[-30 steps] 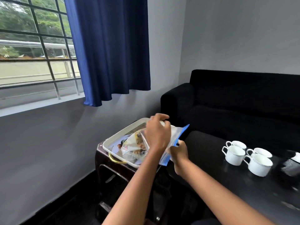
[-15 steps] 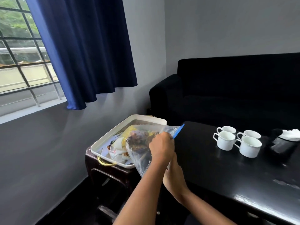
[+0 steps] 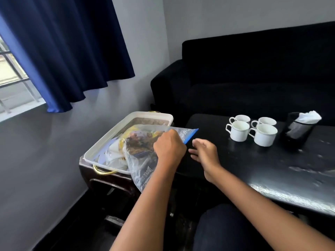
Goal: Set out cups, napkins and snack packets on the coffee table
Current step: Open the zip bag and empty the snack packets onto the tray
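four cups [image 3: 251, 130] are already sitting grouped on the desk [image 3: 272, 171], napkins [image 3: 308, 116] beside them. the bag of snack packets [image 3: 145, 151] is being gripped over the tray [image 3: 101, 147] by the left hand [image 3: 169, 147]; the right hand [image 3: 204, 151] is hanging released, nothing held. packets are not yet being laid out.
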